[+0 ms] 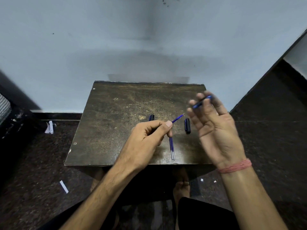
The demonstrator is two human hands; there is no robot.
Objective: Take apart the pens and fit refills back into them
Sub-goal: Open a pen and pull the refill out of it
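Note:
My left hand (148,140) is closed around a blue refill (177,118), whose metal tip points up and to the right past my thumb. My right hand (214,128) is raised above the right side of the small table, palm toward me, and blurred; its fingertips pinch a blue pen barrel (201,102). Two more blue refills (172,148) lie side by side on the table just below my left hand. A dark pen cap (187,126) lies between my hands. Another dark pen piece (151,117) peeks out behind my left knuckles.
The worn dark wooden table (116,123) stands against a pale blue wall. Dark speckled floor surrounds it, with scraps of white paper (64,186) on the left. A dark ledge (272,100) rises on the right. My bare feet (181,188) show under the table's front edge.

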